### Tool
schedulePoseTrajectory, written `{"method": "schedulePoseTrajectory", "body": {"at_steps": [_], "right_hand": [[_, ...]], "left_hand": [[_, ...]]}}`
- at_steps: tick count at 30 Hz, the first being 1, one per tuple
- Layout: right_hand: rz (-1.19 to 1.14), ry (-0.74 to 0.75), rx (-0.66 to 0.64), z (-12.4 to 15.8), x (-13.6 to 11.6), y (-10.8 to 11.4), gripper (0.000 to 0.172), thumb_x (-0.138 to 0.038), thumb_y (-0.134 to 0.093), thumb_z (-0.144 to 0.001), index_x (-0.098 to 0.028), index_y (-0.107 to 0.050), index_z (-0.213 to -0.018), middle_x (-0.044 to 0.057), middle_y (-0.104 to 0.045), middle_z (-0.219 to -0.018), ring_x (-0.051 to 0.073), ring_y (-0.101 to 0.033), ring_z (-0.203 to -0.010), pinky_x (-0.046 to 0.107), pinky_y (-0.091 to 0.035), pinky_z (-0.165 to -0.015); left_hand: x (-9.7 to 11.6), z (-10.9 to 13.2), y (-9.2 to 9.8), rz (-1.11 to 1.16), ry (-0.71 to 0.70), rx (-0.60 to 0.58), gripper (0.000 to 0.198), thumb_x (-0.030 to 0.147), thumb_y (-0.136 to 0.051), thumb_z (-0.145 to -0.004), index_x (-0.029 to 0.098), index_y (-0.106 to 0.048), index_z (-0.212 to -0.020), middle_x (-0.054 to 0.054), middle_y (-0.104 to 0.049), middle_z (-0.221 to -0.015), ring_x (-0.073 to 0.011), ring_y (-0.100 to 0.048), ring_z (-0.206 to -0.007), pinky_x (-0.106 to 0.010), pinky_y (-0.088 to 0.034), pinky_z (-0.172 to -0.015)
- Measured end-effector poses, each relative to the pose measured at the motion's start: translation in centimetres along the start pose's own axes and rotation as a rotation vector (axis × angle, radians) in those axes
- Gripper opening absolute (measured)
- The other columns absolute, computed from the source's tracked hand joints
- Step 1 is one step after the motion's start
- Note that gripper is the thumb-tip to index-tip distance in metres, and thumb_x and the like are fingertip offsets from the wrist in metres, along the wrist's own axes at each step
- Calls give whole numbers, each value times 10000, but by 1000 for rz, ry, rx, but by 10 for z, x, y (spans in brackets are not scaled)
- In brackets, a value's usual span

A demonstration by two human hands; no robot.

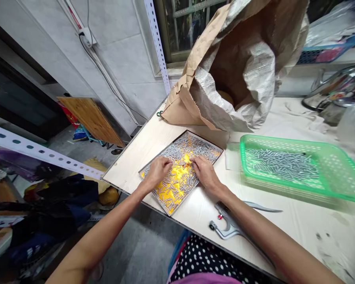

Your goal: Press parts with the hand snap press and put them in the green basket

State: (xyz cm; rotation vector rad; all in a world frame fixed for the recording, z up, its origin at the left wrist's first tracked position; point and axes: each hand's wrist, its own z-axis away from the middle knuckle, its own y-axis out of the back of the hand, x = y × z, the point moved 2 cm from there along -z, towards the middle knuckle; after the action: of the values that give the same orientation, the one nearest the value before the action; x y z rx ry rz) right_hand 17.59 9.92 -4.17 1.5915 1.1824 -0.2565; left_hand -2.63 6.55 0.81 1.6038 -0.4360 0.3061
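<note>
A flat rectangular tray (pixel 148 167) with a yellow lining lies near the table's front edge, strewn with several small silvery metal pins (pixel 195 148). My left hand (pixel 157 170) rests on the tray's left part, fingers curled down onto the pins. My right hand (pixel 204 171) lies on the tray's right part, its fingertips pressed together over the pins near the middle. What the fingers of either hand pinch is too small to make out.
A green plastic basket (pixel 347 179) with more pins stands to the right. A big brown paper sack (pixel 239 67) sits behind the tray. A metal hand tool (pixel 227 228) lies under my right forearm. The table edge (pixel 127 189) drops to a cluttered floor on the left.
</note>
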Motion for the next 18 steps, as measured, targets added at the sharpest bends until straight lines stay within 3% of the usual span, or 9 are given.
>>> {"method": "schedulePoseTrajectory", "body": {"at_steps": [5, 9, 11, 14, 18], "right_hand": [[193, 156, -126, -7, -35, 8, 223, -197, -490, -943, -180, -699, -1021, 106, -616, -1027, 230, -508, -968, 353, -408, -841], [309, 164, -412, -15, -61, -10, 192, -212, -524, -934, -181, -713, -917, 88, -633, -920, 222, -492, -935, 334, -375, -789], [324, 134, -484, -18, -65, -22, 169, -200, -554, -909, -165, -708, -849, 102, -635, -924, 235, -490, -958, 344, -363, -802], [287, 107, -482, -19, -63, -35, 145, -156, -561, -884, -140, -697, -835, 129, -642, -947, 247, -496, -978, 353, -351, -834], [201, 75, -435, -17, -55, -36, 192, -159, -511, -914, -130, -689, -850, 132, -655, -931, 225, -536, -921, 322, -371, -797]], "left_hand": [[-6, 13, 19, 120, 157, 38, 130, 224, -591, -816, 168, -707, -806, -13, -709, -778, -150, -628, -706, -240, -436, -649], [-4, 27, 20, 130, 172, 28, 141, 222, -571, -808, 161, -696, -788, -8, -701, -727, -144, -619, -670, -229, -421, -614], [-4, 32, 18, 104, 162, 22, 147, 218, -556, -809, 159, -683, -765, -7, -686, -700, -139, -602, -645, -226, -411, -603], [-6, 37, 15, 44, 161, 7, 158, 215, -537, -813, 157, -672, -754, -12, -672, -690, -137, -586, -633, -231, -393, -602], [-13, 38, 9, 49, 195, 4, 154, 220, -546, -793, 159, -668, -720, -13, -654, -660, -141, -574, -619, -238, -383, -595]]}}
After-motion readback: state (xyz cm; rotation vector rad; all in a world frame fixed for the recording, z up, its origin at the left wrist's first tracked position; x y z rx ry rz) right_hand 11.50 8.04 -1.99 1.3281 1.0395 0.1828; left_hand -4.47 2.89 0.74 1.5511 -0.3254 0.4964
